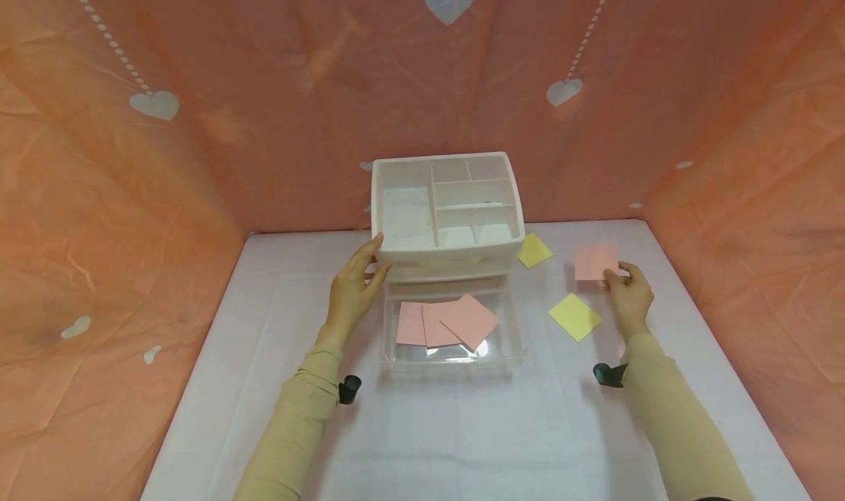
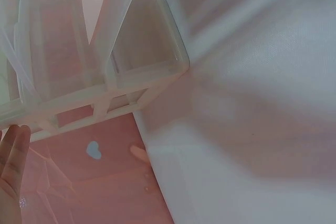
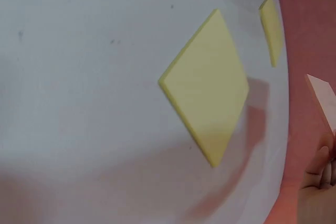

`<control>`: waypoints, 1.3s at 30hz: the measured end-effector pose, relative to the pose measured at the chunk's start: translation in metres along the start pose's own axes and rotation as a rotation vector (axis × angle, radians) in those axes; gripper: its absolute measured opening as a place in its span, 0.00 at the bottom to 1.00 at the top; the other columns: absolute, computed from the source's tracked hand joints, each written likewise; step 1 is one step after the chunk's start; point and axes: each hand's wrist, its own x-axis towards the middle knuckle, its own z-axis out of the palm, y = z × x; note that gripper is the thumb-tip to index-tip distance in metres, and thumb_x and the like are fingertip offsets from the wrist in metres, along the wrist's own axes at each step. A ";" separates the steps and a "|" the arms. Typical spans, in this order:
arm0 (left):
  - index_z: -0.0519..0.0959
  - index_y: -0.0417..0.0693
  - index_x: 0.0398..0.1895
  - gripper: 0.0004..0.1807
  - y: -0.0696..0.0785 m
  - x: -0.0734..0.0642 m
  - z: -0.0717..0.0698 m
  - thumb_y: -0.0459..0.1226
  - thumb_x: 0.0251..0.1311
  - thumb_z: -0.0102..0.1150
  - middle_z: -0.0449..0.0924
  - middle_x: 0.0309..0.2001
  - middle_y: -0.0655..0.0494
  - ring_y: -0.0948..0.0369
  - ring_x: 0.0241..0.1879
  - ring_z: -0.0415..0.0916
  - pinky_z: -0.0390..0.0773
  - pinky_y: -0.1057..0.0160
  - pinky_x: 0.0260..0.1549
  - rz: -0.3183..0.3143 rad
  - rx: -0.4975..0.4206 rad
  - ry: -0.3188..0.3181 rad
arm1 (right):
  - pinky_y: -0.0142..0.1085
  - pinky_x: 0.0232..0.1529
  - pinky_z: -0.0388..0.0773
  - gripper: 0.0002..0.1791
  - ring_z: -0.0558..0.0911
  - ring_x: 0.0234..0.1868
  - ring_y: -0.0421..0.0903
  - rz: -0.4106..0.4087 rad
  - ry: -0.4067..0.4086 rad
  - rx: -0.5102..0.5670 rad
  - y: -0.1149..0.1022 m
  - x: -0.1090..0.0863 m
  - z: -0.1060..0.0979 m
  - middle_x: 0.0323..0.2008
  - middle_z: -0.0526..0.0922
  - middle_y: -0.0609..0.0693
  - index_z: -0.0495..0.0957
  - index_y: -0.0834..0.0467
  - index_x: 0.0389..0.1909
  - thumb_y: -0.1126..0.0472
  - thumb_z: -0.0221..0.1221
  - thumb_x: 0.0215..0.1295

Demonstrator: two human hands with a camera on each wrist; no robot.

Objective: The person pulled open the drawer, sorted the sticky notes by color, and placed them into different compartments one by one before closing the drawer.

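Note:
A pink sticky-note pad (image 1: 596, 261) is pinched at its near right corner by my right hand (image 1: 630, 298), raised above the table on the right. My left hand (image 1: 350, 292) touches the front left corner of a white drawer organizer (image 1: 455, 252); in the left wrist view, straight fingers (image 2: 14, 153) rest along its edge. The clear drawer (image 1: 455, 367) stands pulled out toward me with three pink pads (image 1: 465, 323) overlapping inside. Left of my right hand lies a yellow sticky-note pad (image 1: 576, 317), and another yellow pad (image 1: 535, 251) sits beside the organizer.
Compartments of different sizes divide the organizer's top tray. A white cloth covers the table (image 1: 429, 442), and orange curtains (image 1: 297, 119) with pale hearts enclose its back and sides. Dark wrist camera mounts (image 1: 610, 375) stick out from both sleeves.

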 end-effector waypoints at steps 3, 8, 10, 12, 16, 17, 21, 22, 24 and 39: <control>0.70 0.52 0.61 0.26 0.000 0.000 0.000 0.36 0.58 0.61 0.77 0.54 0.47 0.52 0.44 0.79 0.87 0.61 0.33 0.001 -0.002 0.004 | 0.12 0.26 0.73 0.24 0.74 0.20 0.22 -0.012 -0.006 0.059 -0.005 -0.004 0.000 0.16 0.70 0.25 0.66 0.61 0.62 0.56 0.52 0.68; 0.70 0.52 0.61 0.26 -0.001 -0.001 0.002 0.36 0.58 0.61 0.78 0.54 0.47 0.53 0.43 0.79 0.87 0.63 0.33 0.007 -0.001 0.010 | 0.13 0.26 0.76 0.23 0.75 0.20 0.24 -0.033 -0.020 0.153 -0.016 -0.016 -0.001 0.18 0.74 0.27 0.66 0.63 0.61 0.58 0.51 0.68; 0.70 0.53 0.61 0.26 -0.001 -0.001 0.002 0.36 0.58 0.61 0.78 0.54 0.47 0.52 0.43 0.79 0.87 0.63 0.33 0.010 0.000 0.011 | 0.14 0.26 0.76 0.22 0.76 0.20 0.25 -0.032 -0.026 0.193 -0.021 -0.021 -0.002 0.19 0.75 0.29 0.67 0.63 0.61 0.59 0.51 0.68; 0.70 0.52 0.61 0.26 -0.001 -0.001 0.003 0.36 0.58 0.61 0.78 0.54 0.47 0.52 0.42 0.80 0.87 0.62 0.32 0.014 -0.002 0.013 | 0.15 0.25 0.76 0.21 0.76 0.20 0.27 -0.028 -0.035 0.240 -0.026 -0.026 -0.004 0.20 0.77 0.31 0.69 0.62 0.59 0.59 0.52 0.68; 0.70 0.51 0.61 0.25 -0.001 -0.002 0.003 0.35 0.58 0.61 0.78 0.54 0.46 0.51 0.42 0.79 0.87 0.60 0.31 0.022 -0.009 0.014 | 0.16 0.23 0.75 0.17 0.77 0.20 0.29 -0.026 -0.053 0.323 -0.035 -0.037 -0.008 0.20 0.78 0.34 0.72 0.60 0.55 0.60 0.53 0.67; 0.70 0.51 0.61 0.25 -0.001 -0.002 0.003 0.35 0.58 0.61 0.78 0.54 0.46 0.51 0.42 0.79 0.87 0.60 0.31 0.022 -0.010 0.014 | 0.16 0.23 0.75 0.15 0.77 0.20 0.29 -0.026 -0.058 0.345 -0.037 -0.040 -0.009 0.20 0.79 0.35 0.73 0.58 0.53 0.60 0.54 0.67; 0.69 0.51 0.61 0.26 -0.001 -0.002 0.002 0.35 0.58 0.60 0.77 0.54 0.46 0.51 0.43 0.79 0.87 0.61 0.32 0.012 -0.006 0.004 | 0.18 0.22 0.74 0.08 0.77 0.20 0.31 -0.044 -0.091 0.457 -0.045 -0.052 -0.010 0.20 0.79 0.38 0.74 0.52 0.45 0.61 0.55 0.66; 0.69 0.51 0.61 0.26 -0.001 -0.002 0.002 0.35 0.58 0.60 0.77 0.54 0.46 0.51 0.43 0.79 0.87 0.61 0.32 0.010 -0.006 0.001 | 0.19 0.22 0.74 0.07 0.77 0.20 0.32 -0.055 -0.111 0.508 -0.047 -0.055 -0.011 0.20 0.79 0.39 0.75 0.52 0.43 0.62 0.55 0.66; 0.69 0.51 0.61 0.26 -0.001 -0.002 0.002 0.35 0.59 0.60 0.77 0.55 0.46 0.51 0.44 0.79 0.87 0.62 0.33 0.009 -0.010 -0.003 | 0.20 0.22 0.74 0.06 0.77 0.19 0.34 -0.079 -0.153 0.605 -0.050 -0.061 -0.011 0.20 0.80 0.40 0.75 0.51 0.41 0.64 0.55 0.65; 0.69 0.50 0.61 0.26 -0.002 -0.001 0.002 0.33 0.57 0.61 0.77 0.54 0.45 0.51 0.43 0.80 0.87 0.63 0.32 0.049 -0.005 0.020 | 0.21 0.24 0.77 0.14 0.78 0.22 0.35 -0.275 -0.298 0.796 -0.051 -0.090 0.007 0.23 0.80 0.44 0.81 0.54 0.43 0.71 0.53 0.64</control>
